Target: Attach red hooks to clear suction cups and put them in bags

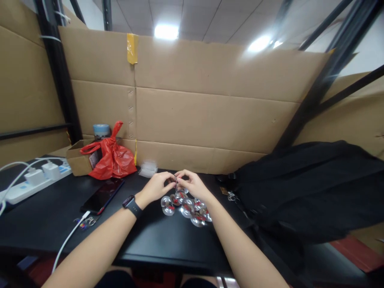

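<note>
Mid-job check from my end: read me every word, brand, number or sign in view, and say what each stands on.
No text is legible.
Clear round plastic discs with red marks: too small and blurred to read.
Pale patterned patch beside the knotted red plastic bag: too blurred.
White plastic power strip with blue patches: too small.

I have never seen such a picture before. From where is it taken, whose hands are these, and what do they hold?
There is no machine here. One person wears a camera on the head, looking forward and down, so these are their own bare hands. The left hand, with a watch on its wrist, and the right hand meet, pinching a thin piece too small to identify. Beneath lie round, clear discs with red marks. On the black table, to the left, are a phone, a red bag and a power strip.
</note>
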`<state>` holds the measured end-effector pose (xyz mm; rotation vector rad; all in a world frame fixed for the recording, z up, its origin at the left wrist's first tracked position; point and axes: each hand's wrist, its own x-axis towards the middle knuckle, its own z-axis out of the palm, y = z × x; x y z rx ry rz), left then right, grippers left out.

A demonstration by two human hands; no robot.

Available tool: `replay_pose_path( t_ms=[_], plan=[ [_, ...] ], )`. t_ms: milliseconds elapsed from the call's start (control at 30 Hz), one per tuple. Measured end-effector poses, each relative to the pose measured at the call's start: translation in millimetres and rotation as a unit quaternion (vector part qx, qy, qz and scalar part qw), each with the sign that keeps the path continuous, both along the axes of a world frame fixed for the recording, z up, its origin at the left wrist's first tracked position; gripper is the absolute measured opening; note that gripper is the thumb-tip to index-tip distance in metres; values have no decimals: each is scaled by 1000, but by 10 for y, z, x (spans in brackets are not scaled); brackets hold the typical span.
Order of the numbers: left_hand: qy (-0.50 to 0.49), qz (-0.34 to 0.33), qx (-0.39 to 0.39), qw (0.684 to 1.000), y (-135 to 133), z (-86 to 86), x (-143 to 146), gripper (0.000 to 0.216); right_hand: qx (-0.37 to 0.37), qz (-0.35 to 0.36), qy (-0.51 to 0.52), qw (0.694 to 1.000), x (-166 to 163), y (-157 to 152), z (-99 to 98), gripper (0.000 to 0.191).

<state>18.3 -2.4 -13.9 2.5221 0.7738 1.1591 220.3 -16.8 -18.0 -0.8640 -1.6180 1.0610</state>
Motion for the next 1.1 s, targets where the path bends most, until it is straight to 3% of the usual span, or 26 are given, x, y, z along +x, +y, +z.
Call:
replay_pose_path(
  t_ms=[267,333,433,533,633,833,1000,1100],
  plan=[
    [-8,20,-34,999,28,48,-42,9,13,34,26,999,-158,-55,-14,32],
    [25,32,-31,999,131,41,-144,9,35,-6,1,999,-96,1,-22,34],
    [81,93,-30,992,362,-29,-388,9,75,-128,-92,985,142,135,-79,32],
    [109,97,-77,986,580,-146,-631,9,104,-244,-268,926,475,276,-203,20],
    [127,71,-107,984,700,-241,-760,8,58,-268,-343,898,735,373,-347,17],
    [138,50,-111,983,741,-294,-776,9,39,-241,-369,897,857,394,-434,13],
    [126,70,-89,986,716,-281,-755,15,81,-202,-367,904,731,284,-221,15],
    [115,92,-63,987,648,-230,-690,19,103,-103,-350,925,570,187,-97,19]
  ],
)
